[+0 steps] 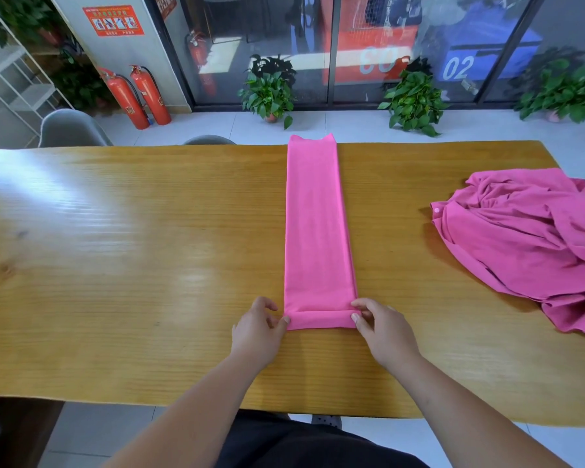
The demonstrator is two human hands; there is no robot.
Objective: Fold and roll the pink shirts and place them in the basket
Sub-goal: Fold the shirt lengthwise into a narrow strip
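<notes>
Forearms, two, bare, entering from the lower edge over a dark garment and ending at the near end of the work. Left hand (pixel 257 329): thumb and curled fingers pinching the left end of the first turn. Right hand (pixel 382 327): thumb and forefinger pinching the right end of the same turn, so each hand is equally near, one on each side. Folded pink shirt (pixel 316 224): soft cloth folded into a long narrow strip, flat on the glossy yellow-brown wooden table (pixel 115 265), long axis running straight away from the person, collar end at the far edge (apparently just overhanging it). Rolled near hem (pixel 321 319): one low turn, lying crosswise between the two hands. All unrolled cloth lies beyond the fingers, so the roll would be judged to travel forward along the strip, both ends kept level. Path ahead: bare cloth, nothing resting on it. Crumpled pink shirt (pixel 527 238): loose buttoned heap, well apart to the right, touching neither strip nor hands. Basket: not in view. Beyond the table: grey moulded plastic chair (pixel 71 128), two red fire extinguishers (pixel 139 96), green potted plants (pixel 271 92) along a glass wall.
</notes>
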